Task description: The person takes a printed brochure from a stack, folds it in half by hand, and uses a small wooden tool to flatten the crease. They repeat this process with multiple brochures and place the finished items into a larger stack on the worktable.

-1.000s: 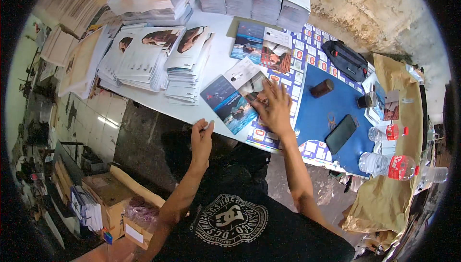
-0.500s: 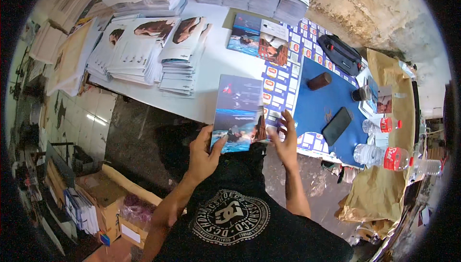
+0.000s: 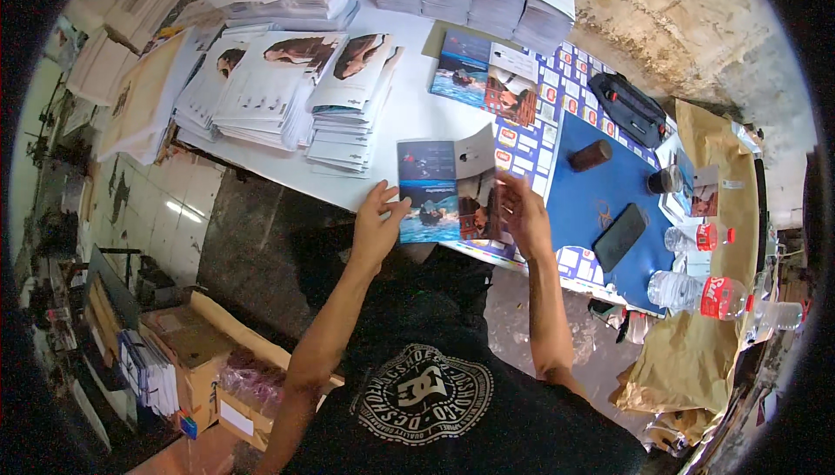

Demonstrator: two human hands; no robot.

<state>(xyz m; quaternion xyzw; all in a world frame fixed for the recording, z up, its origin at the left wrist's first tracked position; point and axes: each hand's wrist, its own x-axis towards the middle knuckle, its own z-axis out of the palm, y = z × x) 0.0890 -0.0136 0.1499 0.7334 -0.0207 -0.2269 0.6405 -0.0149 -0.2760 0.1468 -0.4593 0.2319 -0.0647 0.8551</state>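
A colourful printed brochure (image 3: 430,205) is spread open in front of me at the table's front edge. Its left panel is dark blue above a blue water picture; its right panel is white above a brown picture, with the upper corner curling up. My left hand (image 3: 377,223) pinches the left edge, thumb on top. At the right edge, the fingers of my right hand (image 3: 527,218) are closed on the paper, partly hidden by it. A similar open brochure (image 3: 461,79) lies flat farther back on the table.
Printed stacks (image 3: 278,83) cover the left of the white table (image 3: 409,110), with taller stacks (image 3: 496,1) behind. To the right, a blue sheet (image 3: 574,188) bears a phone (image 3: 620,237) and a brown cylinder (image 3: 590,156). Plastic bottles (image 3: 696,294) and a black bag (image 3: 628,108) lie beyond.
The brochure has opened out wider, its right panel now turned toward view. My right hand has come in from beside it to its right edge. The view has shifted slightly.
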